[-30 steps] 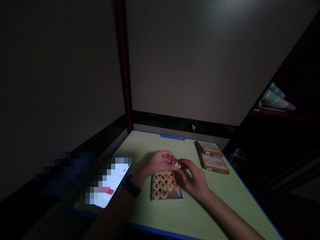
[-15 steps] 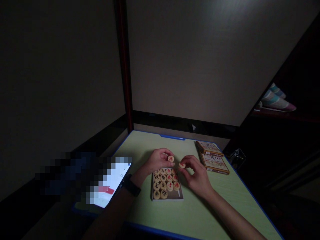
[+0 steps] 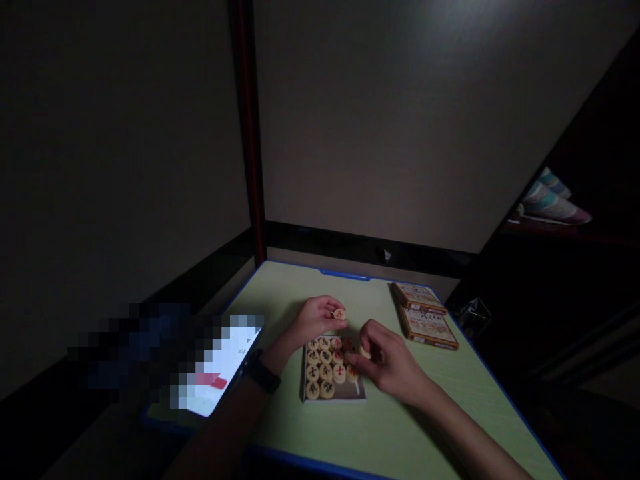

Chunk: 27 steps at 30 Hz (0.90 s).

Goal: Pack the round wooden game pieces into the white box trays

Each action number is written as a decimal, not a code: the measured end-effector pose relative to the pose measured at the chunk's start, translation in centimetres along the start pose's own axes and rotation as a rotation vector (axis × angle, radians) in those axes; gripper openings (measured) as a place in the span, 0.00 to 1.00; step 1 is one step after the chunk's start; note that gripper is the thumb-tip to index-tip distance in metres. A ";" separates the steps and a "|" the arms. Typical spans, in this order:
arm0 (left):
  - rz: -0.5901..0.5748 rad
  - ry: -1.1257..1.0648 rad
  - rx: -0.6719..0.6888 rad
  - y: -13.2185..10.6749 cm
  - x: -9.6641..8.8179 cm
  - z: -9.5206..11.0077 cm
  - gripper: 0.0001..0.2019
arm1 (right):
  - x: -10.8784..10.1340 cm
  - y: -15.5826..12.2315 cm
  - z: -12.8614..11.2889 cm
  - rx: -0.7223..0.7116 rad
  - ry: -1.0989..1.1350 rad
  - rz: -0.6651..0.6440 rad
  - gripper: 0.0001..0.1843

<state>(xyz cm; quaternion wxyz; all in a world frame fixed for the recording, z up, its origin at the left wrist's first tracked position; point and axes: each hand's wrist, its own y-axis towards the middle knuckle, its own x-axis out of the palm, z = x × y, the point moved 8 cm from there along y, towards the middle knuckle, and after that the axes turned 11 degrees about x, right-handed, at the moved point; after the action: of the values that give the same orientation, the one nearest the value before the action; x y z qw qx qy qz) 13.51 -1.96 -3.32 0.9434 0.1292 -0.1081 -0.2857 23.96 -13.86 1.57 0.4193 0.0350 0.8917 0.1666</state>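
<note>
A shallow box (image 3: 359, 395) on the green table (image 3: 380, 427) holds several round wooden chess pieces (image 3: 326, 371) with red or black characters. My left hand (image 3: 315, 319) hovers just behind the box, its fingers pinched on one red-marked piece (image 3: 339, 313). My right hand (image 3: 387, 360) reaches down at the box's right edge, fingers curled over a piece (image 3: 363, 351) that is mostly hidden. A dark watch sits on my left wrist (image 3: 263, 371).
Two flat orange-edged boxes (image 3: 425, 313) lie at the table's back right. A lit phone screen (image 3: 220, 367) rests at the left edge beside a blurred patch. A dark red post (image 3: 247, 133) rises behind the table. Striped slippers (image 3: 550, 200) sit on a shelf at right.
My hands came apart, each with one piece. The left lifted its piece back behind the box; the right dropped down to the box's right edge.
</note>
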 end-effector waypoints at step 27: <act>-0.001 0.008 0.004 0.0 0.1 0.4 0.21 | 2.0 -1.5 -2.6 -0.191 -0.215 -0.263 0.20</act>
<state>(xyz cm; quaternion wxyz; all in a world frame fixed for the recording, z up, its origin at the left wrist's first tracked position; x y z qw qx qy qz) 13.45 -2.06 -2.98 0.9434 0.1321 -0.1050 -0.2855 20.86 -15.55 1.14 0.5317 -0.1045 0.8188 0.1895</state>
